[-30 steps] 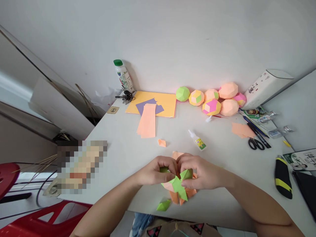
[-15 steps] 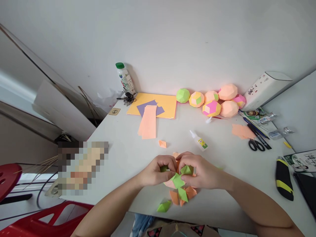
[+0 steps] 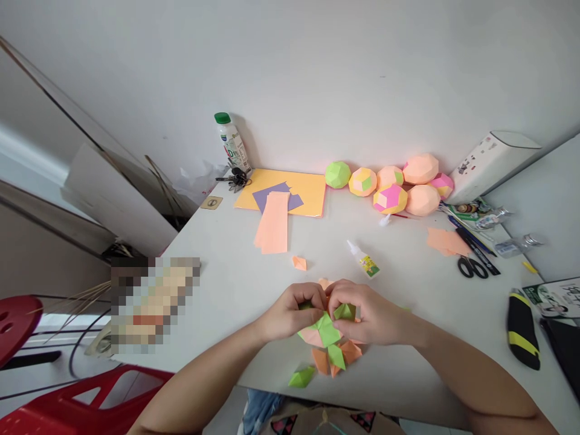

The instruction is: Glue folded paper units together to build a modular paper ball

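Observation:
Both my hands meet over the near part of the white table (image 3: 235, 284). My left hand (image 3: 290, 313) and my right hand (image 3: 367, 314) are closed on a folded paper model (image 3: 327, 338) made of green and orange pieces, fingers curled over its top. Orange and green points of the model stick out below my hands. A loose green folded piece (image 3: 301, 377) lies at the table's near edge, just left of the model. A small orange folded piece (image 3: 299, 263) lies beyond my hands, and a small glue bottle (image 3: 363, 258) lies to its right.
Several paper balls (image 3: 389, 184) line the wall at the back. Yellow, purple and peach sheets (image 3: 278, 202) lie back centre, beside keys (image 3: 233, 177) and a green-capped bottle (image 3: 231, 144). Scissors (image 3: 473, 267), pens, a black-and-yellow knife (image 3: 521, 329) lie at right. A red stool (image 3: 67, 405) stands lower left.
My hands have shifted slightly while working the paper model; its green part has turned a little under my fingers. Nothing else on the table has moved.

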Motion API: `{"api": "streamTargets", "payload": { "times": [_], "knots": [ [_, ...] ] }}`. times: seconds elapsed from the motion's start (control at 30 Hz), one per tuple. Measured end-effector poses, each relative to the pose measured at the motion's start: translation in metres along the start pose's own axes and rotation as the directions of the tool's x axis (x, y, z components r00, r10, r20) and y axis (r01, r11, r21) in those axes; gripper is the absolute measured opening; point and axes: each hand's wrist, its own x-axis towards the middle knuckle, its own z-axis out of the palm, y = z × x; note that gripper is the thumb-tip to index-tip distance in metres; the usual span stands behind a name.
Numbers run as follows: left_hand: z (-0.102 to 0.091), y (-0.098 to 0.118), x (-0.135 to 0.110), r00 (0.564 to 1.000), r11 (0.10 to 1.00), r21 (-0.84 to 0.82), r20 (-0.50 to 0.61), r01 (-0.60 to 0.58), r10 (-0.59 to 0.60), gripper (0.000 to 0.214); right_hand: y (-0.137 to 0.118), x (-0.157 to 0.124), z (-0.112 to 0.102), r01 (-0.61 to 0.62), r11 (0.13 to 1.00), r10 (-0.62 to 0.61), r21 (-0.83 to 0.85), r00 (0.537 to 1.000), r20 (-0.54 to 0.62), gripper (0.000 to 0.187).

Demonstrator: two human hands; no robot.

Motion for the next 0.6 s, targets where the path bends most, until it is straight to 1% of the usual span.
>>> {"api": "streamTargets", "payload": {
  "times": [0.17,0.33,0.53,0.6],
  "knots": [
    [0.0016,-0.0009,-0.0009,0.999,0.999,0.010,-0.015,-0.039,0.039,0.010,-0.0018,0.0007,-0.0009,-0.035,0.999,0.035,-0.006,0.999,0.016,0.015],
    [0.0018,-0.0007,-0.0011,0.997,0.997,0.045,-0.024,-0.070,0.071,0.011,0.0004,0.0006,0.0000,-0.020,1.000,0.020,-0.013,1.000,0.018,0.014],
    [0.0004,-0.0030,-0.0009,0.996,0.994,0.051,0.014,-0.092,0.092,0.010,-0.0008,0.0006,-0.0011,-0.004,1.000,0.005,-0.002,1.000,0.018,0.016],
    [0.0002,-0.0035,-0.0008,0.993,0.992,0.047,0.030,-0.116,0.114,0.010,-0.0028,0.0010,-0.0022,0.007,1.000,-0.007,0.011,1.000,0.019,0.016]
  ]
}}
